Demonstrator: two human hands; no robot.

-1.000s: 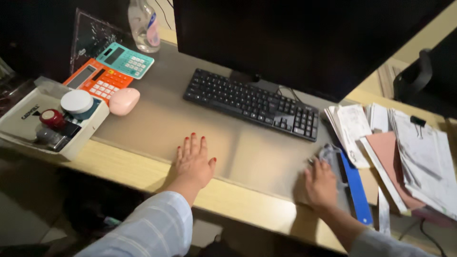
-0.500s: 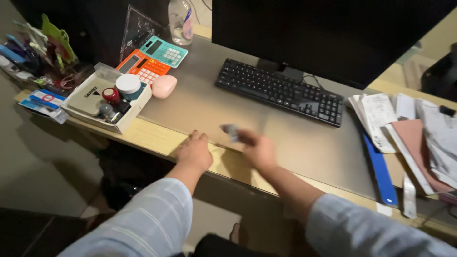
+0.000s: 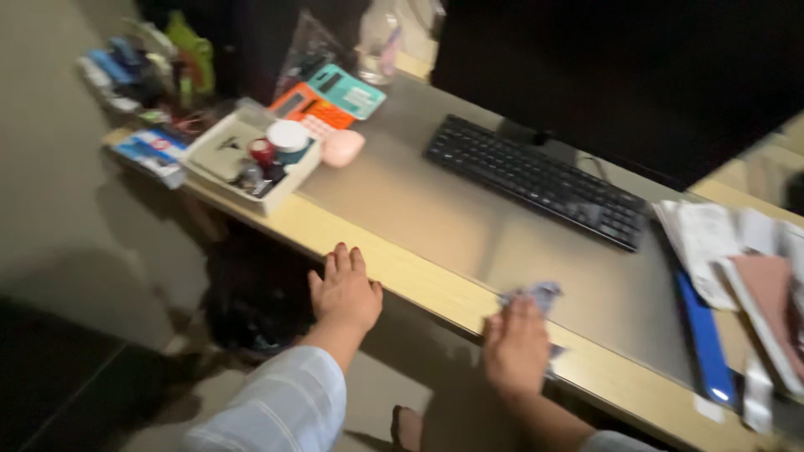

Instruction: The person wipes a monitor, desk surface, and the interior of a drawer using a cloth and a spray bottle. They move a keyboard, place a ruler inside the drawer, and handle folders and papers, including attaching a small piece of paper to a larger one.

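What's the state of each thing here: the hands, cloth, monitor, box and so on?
Left hand: open, flat on the desk edge.
Right hand: pressed on the cloth, fingers spread.
Cloth: crumpled, at the mat's front edge.
Monitor: dark.
Keyboard: untouched.
Box: open, filled with small items.
Calculators: lying flat, side by side.
Papers: stacked loosely, untidy.
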